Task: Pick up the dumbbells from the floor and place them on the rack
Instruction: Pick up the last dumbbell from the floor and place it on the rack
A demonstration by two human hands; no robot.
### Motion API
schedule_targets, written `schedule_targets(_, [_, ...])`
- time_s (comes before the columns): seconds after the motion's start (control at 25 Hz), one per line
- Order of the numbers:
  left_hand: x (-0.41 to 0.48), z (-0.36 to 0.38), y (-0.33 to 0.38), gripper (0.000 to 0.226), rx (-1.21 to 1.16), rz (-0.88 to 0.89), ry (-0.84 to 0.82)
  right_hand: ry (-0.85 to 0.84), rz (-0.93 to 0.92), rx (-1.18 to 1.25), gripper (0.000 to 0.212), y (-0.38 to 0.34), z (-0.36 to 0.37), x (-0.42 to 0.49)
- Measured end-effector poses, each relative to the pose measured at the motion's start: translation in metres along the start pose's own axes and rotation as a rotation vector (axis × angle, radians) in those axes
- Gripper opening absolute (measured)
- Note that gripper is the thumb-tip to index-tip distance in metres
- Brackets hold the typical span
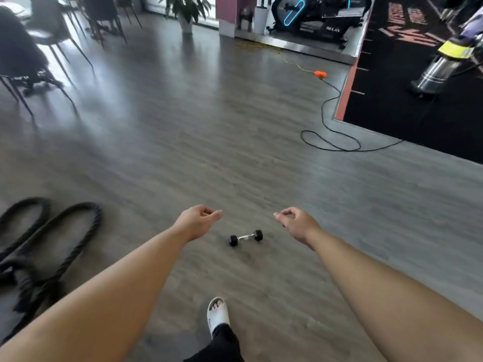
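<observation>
While both hands, left [196, 222] and right [298, 223], hover loosely curled and empty, 1 dumbbell [246, 237] awaits on the floor [235, 152]; bending to grasp its handle comes next.

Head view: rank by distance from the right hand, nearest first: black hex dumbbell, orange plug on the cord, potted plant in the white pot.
From the right hand:
1. Black hex dumbbell with chrome handle, on the floor just left of and below the hand.
2. Orange plug on the cord, farther up the floor, slightly right.
3. Potted plant in the white pot, far end of the room, to the left.
</observation>
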State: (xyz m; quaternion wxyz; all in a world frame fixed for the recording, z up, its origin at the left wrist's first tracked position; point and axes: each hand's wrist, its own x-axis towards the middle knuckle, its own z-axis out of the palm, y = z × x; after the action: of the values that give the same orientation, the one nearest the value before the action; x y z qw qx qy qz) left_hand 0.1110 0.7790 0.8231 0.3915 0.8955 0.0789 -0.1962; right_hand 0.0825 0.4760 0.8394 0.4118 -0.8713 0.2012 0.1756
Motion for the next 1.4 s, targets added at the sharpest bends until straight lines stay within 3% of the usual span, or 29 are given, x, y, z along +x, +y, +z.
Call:
schedule_targets(0.32, [0.177,-0.023,0.071,0.041,0.05,-0.028,-0.08,-0.029,0.032,-0.042,0.047,-0.074,-0.047,0.167])
schedule_targets(0.68, [0.315,0.026,0.07,0.047,0.027,-0.283,0.029,-0.342,-0.039,-0.213,0.05,-0.078,-0.026,0.388])
schedule_targets(0.92, [0.394,0.105,-0.005,0.048,-0.015,-0.533,0.034,-0.493,0.06,-0.365,0.052,0.011,0.018,0.522])
schedule_targets(1.12, [0.485,0.176,-0.106,0.053,-0.008,-0.6,0.022,-0.523,0.081,-0.439,0.05,0.093,0.105,0.639])
schedule_targets(1.4, [0.576,0.334,-0.232,0.066,-0.442,-0.84,-0.032,-0.55,0.081,-0.498,0.055,0.238,0.246,0.739])
